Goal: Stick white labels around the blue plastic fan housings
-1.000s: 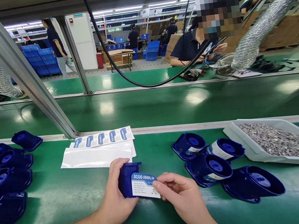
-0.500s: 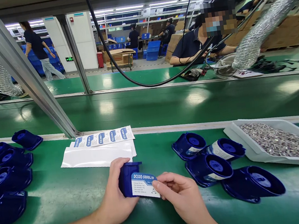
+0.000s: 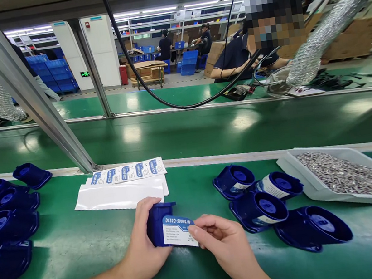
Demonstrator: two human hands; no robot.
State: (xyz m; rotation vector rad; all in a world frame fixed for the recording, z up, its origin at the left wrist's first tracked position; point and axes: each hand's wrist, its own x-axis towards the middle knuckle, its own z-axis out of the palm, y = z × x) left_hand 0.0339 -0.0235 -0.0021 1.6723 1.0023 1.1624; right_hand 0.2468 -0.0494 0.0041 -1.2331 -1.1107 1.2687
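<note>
My left hand point(image 3: 148, 243) is wrapped round a dark blue plastic housing point(image 3: 155, 223), tilted with its flange at the top. A white and blue label point(image 3: 178, 232) printed "DC52Q-5000L/H" lies against the housing on its left side. Its right end is pinched between the thumb and fingers of my right hand point(image 3: 223, 240). Whether that end touches the housing cannot be seen. Behind my hands are a sheet of the same labels point(image 3: 131, 171) and blank white backing strips point(image 3: 119, 195). To the right stand several blue housings point(image 3: 259, 212), some with labels on them.
More blue housings point(image 3: 10, 226) crowd the left side of the green bench. A white tray point(image 3: 319, 193) of small metal screws stands at the right. A slanted metal post point(image 3: 49, 116) rises at left, and a black cable point(image 3: 168, 105) hangs ahead. A co-worker point(image 3: 240, 57) sits across the belt.
My hands, the label and the housing keep almost the same position. The view has shifted very slightly. In the background, a walking person has moved behind the slanted post.
</note>
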